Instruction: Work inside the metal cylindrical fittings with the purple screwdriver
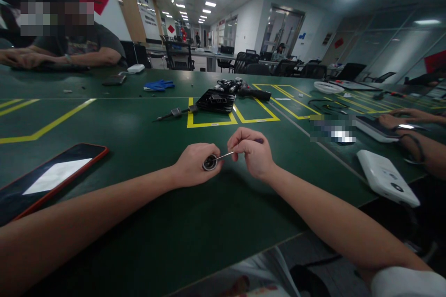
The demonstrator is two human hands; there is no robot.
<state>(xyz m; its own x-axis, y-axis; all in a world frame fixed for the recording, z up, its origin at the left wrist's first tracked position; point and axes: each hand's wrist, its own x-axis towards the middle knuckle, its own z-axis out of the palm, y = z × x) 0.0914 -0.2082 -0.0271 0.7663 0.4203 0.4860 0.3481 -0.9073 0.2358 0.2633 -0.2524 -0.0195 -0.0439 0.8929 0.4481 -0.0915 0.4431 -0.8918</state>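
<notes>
My left hand (pixel 193 164) is closed around a small round part (pixel 209 162) with a metallic rim and a dark hollow inside. Its open end faces me. In my right hand (pixel 257 155) is a thin screwdriver (pixel 226 155), pinched between thumb and fingers; the end of its dark handle shows above the hand. The metal shaft points left and reaches the opening of the round part, where the tip is too small to make out. Both hands are just above the green table (pixel 167 236).
A phone with a red-orange edge (pixel 57 174) lies at left. Ahead are black plastic (pixel 214 101) with dark parts, yellow tape outlines and a blue glove (pixel 158 85). A white device (pixel 388 177) lies at right, near another person's hands (pixel 400 118). One more person (pixel 83 48) sits across.
</notes>
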